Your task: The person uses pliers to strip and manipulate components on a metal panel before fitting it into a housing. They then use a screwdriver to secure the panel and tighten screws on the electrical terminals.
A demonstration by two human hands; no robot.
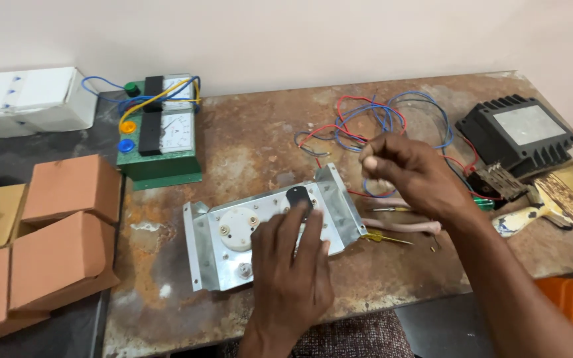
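A bent metal panel [210, 255] lies face-up near the table's front edge, with a round white fitting [237, 229] and a black knob [298, 196] on it. My left hand [291, 275] rests flat on the panel, fingers touching the black knob. My right hand [409, 169] hovers closed above the table to the panel's right, fingertips pinched on something too small to make out. Below it lie two screwdrivers with pale handles [402, 225] and a yellow-tipped tool [382, 237].
A tangle of red and blue wires [373, 119] lies behind my right hand. A green meter box [160, 136] stands at back left, a black finned housing [518, 132] at back right, a paintbrush [552, 202] beside it. Cardboard boxes [54, 232] sit left.
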